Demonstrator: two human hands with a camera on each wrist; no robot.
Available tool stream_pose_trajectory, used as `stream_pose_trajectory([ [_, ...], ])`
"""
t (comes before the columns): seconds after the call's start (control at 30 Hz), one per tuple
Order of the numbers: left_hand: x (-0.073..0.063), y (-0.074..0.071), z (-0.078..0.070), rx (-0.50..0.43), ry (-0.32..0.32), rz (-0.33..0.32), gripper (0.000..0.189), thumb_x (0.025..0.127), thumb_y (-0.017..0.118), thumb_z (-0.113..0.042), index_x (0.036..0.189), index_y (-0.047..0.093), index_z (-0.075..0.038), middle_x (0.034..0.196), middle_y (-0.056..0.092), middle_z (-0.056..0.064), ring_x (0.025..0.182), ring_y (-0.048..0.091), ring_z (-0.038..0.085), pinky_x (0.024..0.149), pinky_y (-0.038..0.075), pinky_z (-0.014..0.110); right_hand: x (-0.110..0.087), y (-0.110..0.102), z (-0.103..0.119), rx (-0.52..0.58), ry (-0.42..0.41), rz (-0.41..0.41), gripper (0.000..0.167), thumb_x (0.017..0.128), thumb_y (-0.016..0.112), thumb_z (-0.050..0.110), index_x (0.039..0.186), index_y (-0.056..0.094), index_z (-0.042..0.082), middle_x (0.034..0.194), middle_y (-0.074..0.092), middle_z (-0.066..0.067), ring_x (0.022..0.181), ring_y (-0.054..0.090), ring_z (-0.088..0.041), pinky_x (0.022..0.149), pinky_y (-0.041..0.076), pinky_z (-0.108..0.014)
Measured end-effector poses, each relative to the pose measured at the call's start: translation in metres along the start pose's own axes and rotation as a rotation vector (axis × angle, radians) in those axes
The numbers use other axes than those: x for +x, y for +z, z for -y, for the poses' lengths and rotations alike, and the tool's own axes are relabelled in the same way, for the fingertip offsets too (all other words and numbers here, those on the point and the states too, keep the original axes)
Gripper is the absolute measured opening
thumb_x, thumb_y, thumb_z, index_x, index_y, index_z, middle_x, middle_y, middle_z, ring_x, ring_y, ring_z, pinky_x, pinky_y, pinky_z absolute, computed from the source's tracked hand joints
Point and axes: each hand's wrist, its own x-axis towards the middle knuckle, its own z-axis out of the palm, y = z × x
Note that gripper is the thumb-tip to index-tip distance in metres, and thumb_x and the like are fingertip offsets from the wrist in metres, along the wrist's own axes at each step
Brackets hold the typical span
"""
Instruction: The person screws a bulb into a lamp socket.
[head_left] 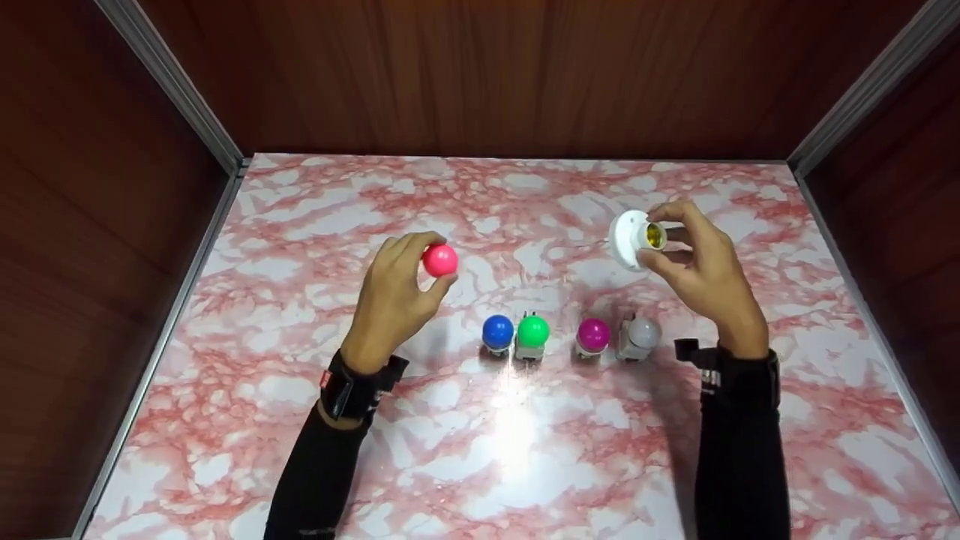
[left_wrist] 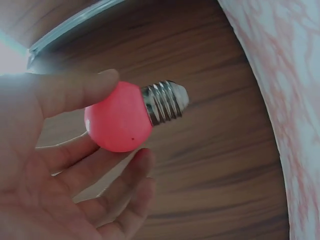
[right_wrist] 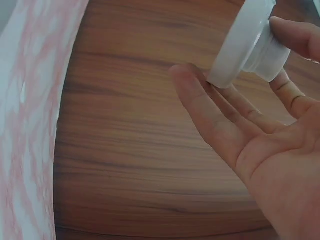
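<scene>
My left hand (head_left: 397,291) pinches a pink light bulb (head_left: 441,260) by its round globe, above the table. In the left wrist view the bulb's metal screw base (left_wrist: 164,102) points away from the palm. On the other side, my right hand (head_left: 705,266) holds a white lamp holder (head_left: 626,241) between thumb and fingers. Its round flange faces left and its brass-coloured socket opening (head_left: 655,236) shows in the head view. In the right wrist view the lamp holder (right_wrist: 245,45) is cut off at the top edge. The two hands are well apart.
Between the hands, nearer the person, stand a blue bulb (head_left: 498,331), a green bulb (head_left: 533,331), a magenta bulb (head_left: 593,335) and a clear greyish bulb (head_left: 644,333), in a row on white bases. Dark wood panels (head_left: 510,75) enclose the marbled table (head_left: 315,465).
</scene>
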Motion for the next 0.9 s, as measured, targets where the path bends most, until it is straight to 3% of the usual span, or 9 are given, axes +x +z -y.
stream_pose_trajectory([
  [0.2, 0.008, 0.001, -0.012, -0.132, 0.029, -0.058, 0.043, 0.089, 0.088, -0.021, 0.126, 0.072, -0.007, 0.120, 0.078, 0.010, 0.104, 0.069, 0.026, 0.093, 0.061, 0.038, -0.008, 0.014, 0.004, 0.079, -0.064, -0.120, 0.041, 0.094, 0.075, -0.005, 0.133, 0.065, -0.001, 0.127, 0.066, 0.015, 0.112, 0.070, -0.008, 0.085, 0.059, -0.009],
  [0.37, 0.014, 0.004, -0.017, -0.229, 0.073, -0.102, 0.039, 0.090, 0.085, -0.020, 0.123, 0.072, -0.004, 0.116, 0.079, 0.011, 0.101, 0.071, 0.023, 0.089, 0.062, 0.036, -0.010, 0.025, 0.007, 0.157, -0.126, -0.175, 0.040, 0.094, 0.070, -0.010, 0.133, 0.067, -0.005, 0.122, 0.067, 0.015, 0.110, 0.067, -0.009, 0.086, 0.059, -0.010],
  [0.53, 0.015, 0.007, -0.019, -0.323, 0.079, -0.121, 0.040, 0.087, 0.085, -0.015, 0.122, 0.070, -0.001, 0.114, 0.078, 0.012, 0.099, 0.075, 0.022, 0.090, 0.065, 0.033, -0.009, 0.034, 0.010, 0.253, -0.147, -0.183, 0.039, 0.092, 0.068, -0.013, 0.131, 0.069, -0.006, 0.121, 0.064, 0.008, 0.112, 0.062, -0.011, 0.090, 0.058, -0.013],
  [0.9, 0.016, 0.016, -0.024, -0.503, 0.079, -0.085, 0.042, 0.089, 0.085, -0.015, 0.124, 0.068, 0.001, 0.117, 0.077, 0.014, 0.101, 0.078, 0.020, 0.094, 0.065, 0.028, -0.009, 0.063, 0.020, 0.456, -0.186, -0.168, 0.045, 0.076, 0.069, -0.012, 0.120, 0.074, -0.008, 0.124, 0.059, -0.005, 0.118, 0.056, -0.021, 0.093, 0.058, -0.023],
])
